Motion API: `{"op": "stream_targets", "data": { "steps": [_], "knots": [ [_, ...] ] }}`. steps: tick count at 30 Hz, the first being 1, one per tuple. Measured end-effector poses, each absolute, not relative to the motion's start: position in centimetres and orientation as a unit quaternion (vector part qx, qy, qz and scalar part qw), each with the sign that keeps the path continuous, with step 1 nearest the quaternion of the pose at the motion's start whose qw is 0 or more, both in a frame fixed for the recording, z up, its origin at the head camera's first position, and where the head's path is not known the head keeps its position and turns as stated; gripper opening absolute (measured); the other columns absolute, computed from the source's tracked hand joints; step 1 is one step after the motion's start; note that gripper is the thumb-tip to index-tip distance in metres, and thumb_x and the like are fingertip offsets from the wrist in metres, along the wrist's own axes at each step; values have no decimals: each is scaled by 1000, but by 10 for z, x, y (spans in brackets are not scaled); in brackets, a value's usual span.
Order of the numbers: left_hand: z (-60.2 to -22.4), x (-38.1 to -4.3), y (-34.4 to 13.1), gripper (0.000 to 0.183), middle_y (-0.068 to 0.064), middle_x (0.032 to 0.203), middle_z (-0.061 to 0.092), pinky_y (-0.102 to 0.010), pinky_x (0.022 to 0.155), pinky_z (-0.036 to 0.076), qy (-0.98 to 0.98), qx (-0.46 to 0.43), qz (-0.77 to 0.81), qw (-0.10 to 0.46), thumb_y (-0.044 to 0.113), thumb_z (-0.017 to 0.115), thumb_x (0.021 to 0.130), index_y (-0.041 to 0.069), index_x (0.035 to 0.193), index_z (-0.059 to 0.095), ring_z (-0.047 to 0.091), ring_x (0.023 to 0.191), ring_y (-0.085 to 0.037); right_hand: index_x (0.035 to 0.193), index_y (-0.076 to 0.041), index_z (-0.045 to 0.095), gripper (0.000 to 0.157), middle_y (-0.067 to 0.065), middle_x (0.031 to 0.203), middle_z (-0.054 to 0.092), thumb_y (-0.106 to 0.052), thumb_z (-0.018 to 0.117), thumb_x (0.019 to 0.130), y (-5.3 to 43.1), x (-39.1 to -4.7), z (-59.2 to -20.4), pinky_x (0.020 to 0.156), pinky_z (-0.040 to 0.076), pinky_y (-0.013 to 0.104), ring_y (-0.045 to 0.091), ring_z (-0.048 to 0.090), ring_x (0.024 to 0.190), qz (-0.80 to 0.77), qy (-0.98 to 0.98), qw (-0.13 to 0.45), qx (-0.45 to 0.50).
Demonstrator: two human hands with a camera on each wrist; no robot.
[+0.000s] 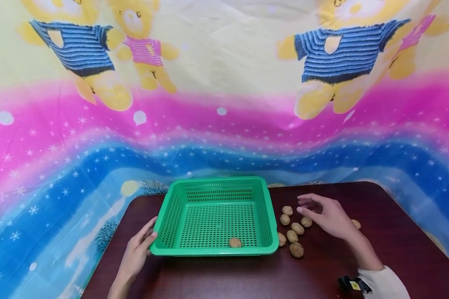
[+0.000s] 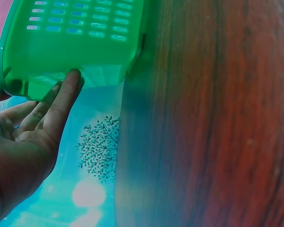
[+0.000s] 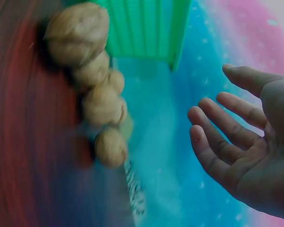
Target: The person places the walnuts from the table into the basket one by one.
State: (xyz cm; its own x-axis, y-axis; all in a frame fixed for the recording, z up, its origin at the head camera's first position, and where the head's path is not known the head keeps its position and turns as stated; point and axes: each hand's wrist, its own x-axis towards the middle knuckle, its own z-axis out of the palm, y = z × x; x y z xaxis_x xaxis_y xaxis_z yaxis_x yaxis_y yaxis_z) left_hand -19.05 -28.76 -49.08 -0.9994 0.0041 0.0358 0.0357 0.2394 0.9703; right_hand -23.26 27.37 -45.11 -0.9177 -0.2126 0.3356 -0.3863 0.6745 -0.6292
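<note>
A green plastic basket (image 1: 214, 251) with slotted walls stands on the table, tilted or level I cannot tell. One walnut (image 1: 235, 242) lies inside it by the near wall. My left hand (image 1: 136, 248) grips the basket's left rim near the front corner; the left wrist view shows its fingers against the outer wall (image 2: 42, 61). Right of the basket, several loose walnuts (image 1: 297, 228) lie in a cluster. Over them hovers my right hand (image 1: 331, 216), fingers apart and nothing held; its palm (image 3: 270, 165) looks bare in the right wrist view.
The dark red-brown wooden table (image 1: 224, 276) has rounded far corners. One more walnut (image 1: 356, 224) lies beyond the right hand, partly hidden by it. A printed cloth (image 1: 224, 137) with bears and snowflakes hangs around the table. A black band (image 1: 353, 285) is on the right wrist.
</note>
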Motion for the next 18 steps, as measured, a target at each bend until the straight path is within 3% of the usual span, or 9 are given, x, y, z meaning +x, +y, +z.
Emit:
{"op": "stream_targets", "data": {
  "steps": [7,18],
  "knots": [
    [-490,-190,-288,54,-34,148,58,-32,75,66,-786,-18,-617,16,24,48,117,11,168,35,77,101,-11,134,-11,73,36,9,115,81,-28,76,103,302,-233,-467,78,61,26,5,76,96,367,-913,105,147],
    [-491,-191,-289,55,-32,153,56,-32,77,66,-787,-8,-617,8,27,48,117,13,169,35,77,104,-10,140,-7,71,48,11,125,79,-36,76,102,321,-242,-494,79,57,24,6,75,98,363,-923,28,127]
  ]
}}
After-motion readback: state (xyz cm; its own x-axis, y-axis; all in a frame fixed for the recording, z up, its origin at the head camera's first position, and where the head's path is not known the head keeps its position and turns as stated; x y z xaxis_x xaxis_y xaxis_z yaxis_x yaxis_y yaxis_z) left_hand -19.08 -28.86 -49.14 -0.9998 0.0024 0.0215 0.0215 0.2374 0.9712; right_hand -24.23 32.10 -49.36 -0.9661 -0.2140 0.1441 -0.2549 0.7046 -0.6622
